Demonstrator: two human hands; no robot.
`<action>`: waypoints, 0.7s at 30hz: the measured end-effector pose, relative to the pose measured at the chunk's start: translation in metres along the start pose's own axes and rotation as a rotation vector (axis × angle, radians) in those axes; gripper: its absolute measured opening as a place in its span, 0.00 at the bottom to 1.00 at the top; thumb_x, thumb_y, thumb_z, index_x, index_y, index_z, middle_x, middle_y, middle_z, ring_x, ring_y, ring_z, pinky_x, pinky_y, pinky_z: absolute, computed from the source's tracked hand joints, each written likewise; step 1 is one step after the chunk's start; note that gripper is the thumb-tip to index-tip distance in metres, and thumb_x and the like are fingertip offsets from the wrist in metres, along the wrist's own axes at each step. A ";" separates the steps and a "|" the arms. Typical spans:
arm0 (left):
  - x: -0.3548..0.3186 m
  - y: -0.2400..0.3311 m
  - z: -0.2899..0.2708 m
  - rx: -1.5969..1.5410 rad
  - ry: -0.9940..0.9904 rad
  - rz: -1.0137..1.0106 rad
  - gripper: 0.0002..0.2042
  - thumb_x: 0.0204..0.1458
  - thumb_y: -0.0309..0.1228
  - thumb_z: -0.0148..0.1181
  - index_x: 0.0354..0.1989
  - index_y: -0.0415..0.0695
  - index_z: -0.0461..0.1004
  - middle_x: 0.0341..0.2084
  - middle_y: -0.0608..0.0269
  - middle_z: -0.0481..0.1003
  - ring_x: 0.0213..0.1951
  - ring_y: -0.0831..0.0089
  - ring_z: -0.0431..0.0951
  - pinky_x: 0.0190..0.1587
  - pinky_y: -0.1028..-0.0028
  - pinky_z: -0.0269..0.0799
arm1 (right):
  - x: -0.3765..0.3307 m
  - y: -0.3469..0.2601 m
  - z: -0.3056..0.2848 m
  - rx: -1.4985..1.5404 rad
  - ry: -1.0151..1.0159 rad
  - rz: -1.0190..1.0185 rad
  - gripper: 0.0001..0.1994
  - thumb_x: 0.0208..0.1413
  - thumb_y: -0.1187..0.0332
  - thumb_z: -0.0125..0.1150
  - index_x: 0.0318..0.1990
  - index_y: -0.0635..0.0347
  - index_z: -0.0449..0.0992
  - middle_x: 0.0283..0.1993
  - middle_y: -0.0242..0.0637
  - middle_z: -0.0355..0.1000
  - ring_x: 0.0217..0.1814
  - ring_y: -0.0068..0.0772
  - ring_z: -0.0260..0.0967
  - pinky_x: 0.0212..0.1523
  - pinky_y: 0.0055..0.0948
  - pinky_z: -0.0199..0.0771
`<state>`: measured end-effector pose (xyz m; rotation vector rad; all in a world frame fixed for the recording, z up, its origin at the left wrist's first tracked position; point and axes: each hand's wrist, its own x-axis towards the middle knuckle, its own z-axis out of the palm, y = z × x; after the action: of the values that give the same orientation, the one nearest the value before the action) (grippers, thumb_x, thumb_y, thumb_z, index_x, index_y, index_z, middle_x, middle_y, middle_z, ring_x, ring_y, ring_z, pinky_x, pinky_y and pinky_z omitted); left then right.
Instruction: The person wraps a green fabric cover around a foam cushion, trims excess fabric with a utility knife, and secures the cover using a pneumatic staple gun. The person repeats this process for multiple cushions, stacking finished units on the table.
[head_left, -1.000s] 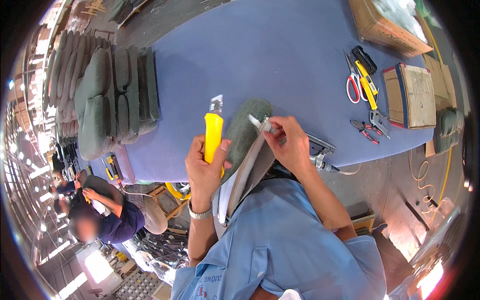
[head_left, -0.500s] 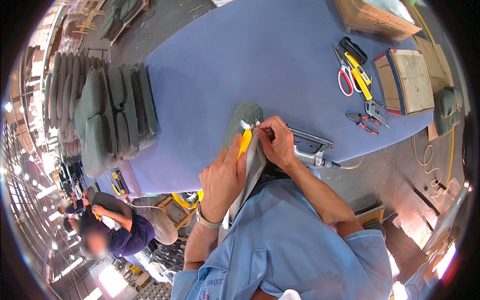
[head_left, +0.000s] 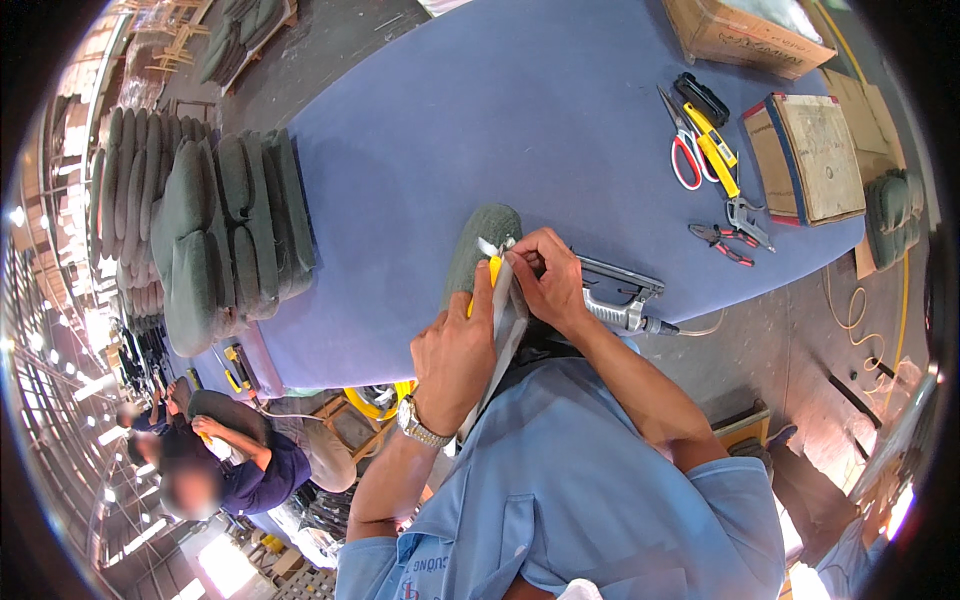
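A dark green-grey upholstered cushion [head_left: 490, 222] stands on edge at the table's near side, against my body, its pale grey underside turned to the right. My left hand [head_left: 452, 358] is closed round a yellow-handled tool [head_left: 495, 268], index finger stretched along it. The tool's tip meets the cushion's rim beside a small white tuft [head_left: 487, 246]; its working end is hidden. My right hand [head_left: 550, 285] pinches the cover's edge at that same spot, thumb and fingers together. Just right of this hand lies a silver-and-black air staple gun [head_left: 622, 298].
Stacked cushions [head_left: 230, 215] fill the table's left end. At the right lie scissors [head_left: 685, 150], a yellow utility knife [head_left: 715, 150], pliers [head_left: 725, 242] and a grey air blow gun [head_left: 745, 220]. Cardboard boxes [head_left: 815, 165] stand beyond them. A co-worker [head_left: 255, 460] handles a cushion at lower left.
My left hand has shifted slightly right and its wrist has turned, showing more of the watch; less of the yellow handle shows. My right hand keeps its pinch almost unmoved.
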<state>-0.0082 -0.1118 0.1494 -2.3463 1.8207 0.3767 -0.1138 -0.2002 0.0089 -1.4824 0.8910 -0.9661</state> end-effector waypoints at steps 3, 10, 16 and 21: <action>0.000 -0.001 -0.003 0.004 -0.053 0.004 0.34 0.55 0.26 0.58 0.73 0.44 0.60 0.39 0.55 0.79 0.29 0.56 0.85 0.28 0.61 0.79 | 0.001 0.000 0.001 -0.017 0.011 -0.029 0.05 0.61 0.76 0.66 0.38 0.65 0.76 0.37 0.42 0.75 0.35 0.35 0.80 0.37 0.30 0.82; -0.006 -0.007 0.004 0.000 0.003 0.007 0.28 0.63 0.33 0.54 0.73 0.49 0.61 0.35 0.56 0.80 0.25 0.54 0.83 0.23 0.56 0.75 | 0.001 0.000 0.002 0.017 0.003 0.018 0.05 0.62 0.74 0.66 0.38 0.64 0.76 0.36 0.38 0.74 0.33 0.29 0.76 0.36 0.28 0.78; -0.012 -0.008 0.011 -0.042 0.034 0.015 0.25 0.67 0.37 0.53 0.72 0.51 0.63 0.33 0.58 0.79 0.22 0.54 0.81 0.20 0.54 0.73 | -0.005 0.001 0.001 0.054 0.006 0.038 0.04 0.63 0.73 0.65 0.39 0.63 0.76 0.34 0.31 0.72 0.32 0.18 0.69 0.35 0.23 0.72; -0.017 -0.002 0.001 -0.080 -0.030 0.007 0.29 0.62 0.29 0.54 0.73 0.45 0.62 0.36 0.55 0.79 0.25 0.54 0.83 0.22 0.58 0.76 | -0.009 -0.001 -0.003 0.061 -0.019 0.053 0.04 0.64 0.74 0.64 0.40 0.62 0.74 0.31 0.28 0.69 0.31 0.15 0.65 0.34 0.21 0.69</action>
<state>-0.0103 -0.0948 0.1532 -2.3733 1.8339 0.4910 -0.1204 -0.1930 0.0097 -1.4072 0.8754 -0.9313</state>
